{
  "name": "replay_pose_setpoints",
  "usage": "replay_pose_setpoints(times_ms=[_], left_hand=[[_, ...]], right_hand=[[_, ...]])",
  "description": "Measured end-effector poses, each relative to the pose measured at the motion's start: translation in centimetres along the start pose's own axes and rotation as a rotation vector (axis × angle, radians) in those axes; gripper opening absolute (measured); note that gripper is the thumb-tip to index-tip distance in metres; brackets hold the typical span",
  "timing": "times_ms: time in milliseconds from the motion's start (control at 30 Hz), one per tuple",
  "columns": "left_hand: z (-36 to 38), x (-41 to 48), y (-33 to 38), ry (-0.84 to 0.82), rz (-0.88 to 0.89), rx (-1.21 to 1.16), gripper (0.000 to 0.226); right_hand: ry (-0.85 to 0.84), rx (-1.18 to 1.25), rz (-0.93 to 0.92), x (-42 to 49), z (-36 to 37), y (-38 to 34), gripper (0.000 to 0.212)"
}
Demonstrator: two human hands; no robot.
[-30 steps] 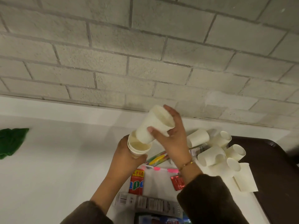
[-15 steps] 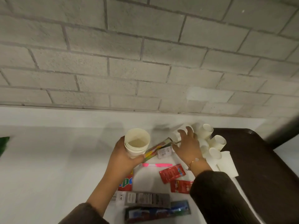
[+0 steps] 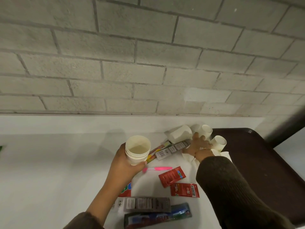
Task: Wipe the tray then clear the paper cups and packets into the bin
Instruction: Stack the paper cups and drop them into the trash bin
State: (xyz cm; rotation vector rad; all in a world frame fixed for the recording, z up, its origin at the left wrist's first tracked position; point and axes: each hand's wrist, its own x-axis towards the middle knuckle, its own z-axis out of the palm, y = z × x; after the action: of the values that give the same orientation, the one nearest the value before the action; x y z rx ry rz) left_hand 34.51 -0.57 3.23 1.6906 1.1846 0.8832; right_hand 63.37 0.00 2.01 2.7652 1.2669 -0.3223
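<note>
My left hand (image 3: 124, 166) grips a stack of nested white paper cups (image 3: 137, 150), held upright above the white counter. My right hand (image 3: 197, 144) reaches into a cluster of loose paper cups lying on their sides (image 3: 218, 142), fingers touching them; whether it holds one I cannot tell. Two red packets (image 3: 172, 176) (image 3: 184, 190) lie between my arms. A grey packet (image 3: 145, 204), a blue-and-red packet (image 3: 158, 215) and striped packets (image 3: 171, 148) lie nearby. The dark brown tray (image 3: 257, 162) sits at the right, bare.
A pink toothbrush (image 3: 158, 168) lies on the counter (image 3: 49, 171) under the cup stack. White napkins (image 3: 224, 154) sit by the tray's left edge. A grey block wall (image 3: 148, 63) rises behind. A green cloth sliver (image 3: 0, 148) shows at far left.
My right hand dropped a cup into the stack held by my left hand, then reached right to the loose cups. The view shifted right and down.
</note>
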Motion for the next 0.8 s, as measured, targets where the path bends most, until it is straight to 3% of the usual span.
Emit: replay_pose_setpoints(times_ms=[67,233,433,567,667,800], left_hand=[[0.0,-0.1,-0.2,0.011,-0.004,-0.009,0.061],[0.3,-0.8,0.2,0.050,-0.027,-0.118,0.066],[0.3,-3.3,2.2,0.044,-0.012,-0.206,0.090],[0.8,-6.5,4.2,0.012,0.000,-0.195,0.109],[2.7,-9.0,5.0,-0.085,0.054,-0.209,0.097],[6.7,-11.9,5.6,-0.294,0.051,-0.145,0.056]], right_hand=[[0.010,0.084,-0.079,-1.0,0.3,-0.7,0.088],[0.056,0.435,-0.206,-4.2,0.2,-2.0,0.039],[0.215,0.673,-0.211,-12.2,-1.1,-1.0,0.030],[0.209,0.748,-0.172,-18.7,-0.7,2.2,0.027],[0.208,0.659,-0.121,-22.6,0.6,6.4,0.026],[0.262,0.602,0.021,-27.6,2.0,13.3,0.024]])
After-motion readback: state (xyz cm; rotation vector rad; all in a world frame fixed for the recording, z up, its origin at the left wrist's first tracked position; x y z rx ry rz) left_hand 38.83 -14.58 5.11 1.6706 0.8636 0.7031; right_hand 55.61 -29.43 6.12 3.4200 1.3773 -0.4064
